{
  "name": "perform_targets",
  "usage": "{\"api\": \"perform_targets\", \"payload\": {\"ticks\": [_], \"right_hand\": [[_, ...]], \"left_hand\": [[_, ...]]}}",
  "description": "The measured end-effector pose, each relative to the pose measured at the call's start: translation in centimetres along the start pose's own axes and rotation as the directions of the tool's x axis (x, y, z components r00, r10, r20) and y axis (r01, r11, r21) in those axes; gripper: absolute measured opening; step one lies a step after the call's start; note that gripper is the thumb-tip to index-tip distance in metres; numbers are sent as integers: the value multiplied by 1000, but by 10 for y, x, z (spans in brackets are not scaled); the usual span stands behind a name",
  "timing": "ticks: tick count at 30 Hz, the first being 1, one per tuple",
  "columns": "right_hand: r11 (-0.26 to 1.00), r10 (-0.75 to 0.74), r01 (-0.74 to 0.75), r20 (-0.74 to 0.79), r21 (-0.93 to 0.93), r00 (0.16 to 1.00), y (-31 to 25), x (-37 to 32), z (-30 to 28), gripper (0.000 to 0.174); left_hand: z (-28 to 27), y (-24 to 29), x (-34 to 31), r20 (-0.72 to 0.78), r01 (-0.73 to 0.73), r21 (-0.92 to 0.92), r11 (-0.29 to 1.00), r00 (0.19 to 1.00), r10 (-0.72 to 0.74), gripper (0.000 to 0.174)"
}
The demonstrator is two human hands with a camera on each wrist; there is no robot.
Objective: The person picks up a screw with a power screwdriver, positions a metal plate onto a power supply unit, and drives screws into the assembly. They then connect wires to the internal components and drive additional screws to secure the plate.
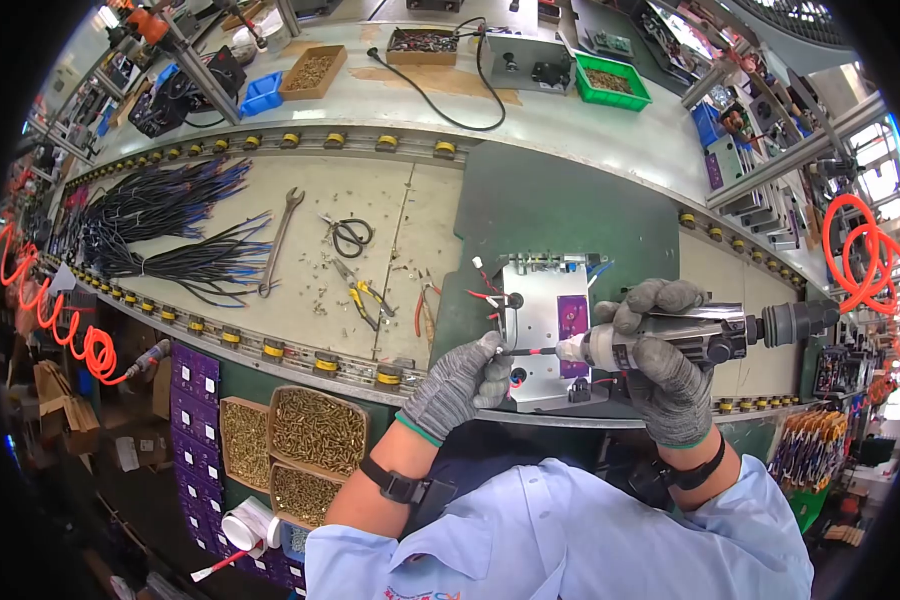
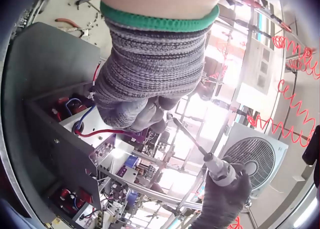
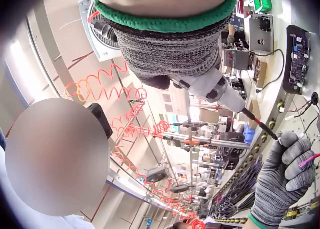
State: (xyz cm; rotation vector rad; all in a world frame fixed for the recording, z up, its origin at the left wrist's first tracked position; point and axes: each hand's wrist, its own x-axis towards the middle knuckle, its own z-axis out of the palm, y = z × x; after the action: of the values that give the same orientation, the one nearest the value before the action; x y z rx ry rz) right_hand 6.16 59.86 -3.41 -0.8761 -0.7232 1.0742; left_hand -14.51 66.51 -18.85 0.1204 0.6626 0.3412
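Observation:
My right hand (image 1: 670, 390) grips a power screwdriver (image 1: 715, 335), held level over the right side of an open metal housing (image 1: 540, 330) with a purple circuit board. The screwdriver's dark bit (image 3: 260, 125) with a red band points left. At its tip, my left hand (image 1: 458, 388) has its fingers curled in a pinch on what looks like a small screw (image 2: 170, 116), mostly hidden by the gloved fingertips. Red, white and black wires (image 1: 490, 297) come out of the housing beside the left hand. A red wire (image 2: 107, 131) passes under its fingers. Both hands wear grey knit gloves.
Pliers (image 1: 365, 295), black scissors (image 1: 350, 237) and a wrench (image 1: 282, 240) lie left of the housing. Bundled black cables (image 1: 160, 220) are farther left. Boxes of brass screws (image 1: 318, 430) stand below the bench edge. A green mat (image 1: 570, 200) lies under the housing.

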Motion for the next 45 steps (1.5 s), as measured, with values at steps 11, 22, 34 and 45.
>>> {"api": "perform_targets", "payload": {"ticks": [11, 22, 34, 45], "right_hand": [[1000, -18, 17, 74, 15, 997, -10, -1, -9, 50], [996, -2, -20, 259, 83, 966, -19, 9, -33, 47], [990, -43, 36, 44, 138, 998, -10, -3, -23, 43], [976, -81, 93, -68, 195, 994, 0, 9, -42, 41]], "left_hand": [[5, 2, -5, 63, -120, 144, 982, 992, 112, 31], [37, -2, -16, -30, -30, 333, 942, 999, 43, 38], [47, -25, -9, -259, -247, 259, 934, 914, 314, 34], [-39, -39, 33, -1, -495, 737, 460, 680, 733, 38]]}}
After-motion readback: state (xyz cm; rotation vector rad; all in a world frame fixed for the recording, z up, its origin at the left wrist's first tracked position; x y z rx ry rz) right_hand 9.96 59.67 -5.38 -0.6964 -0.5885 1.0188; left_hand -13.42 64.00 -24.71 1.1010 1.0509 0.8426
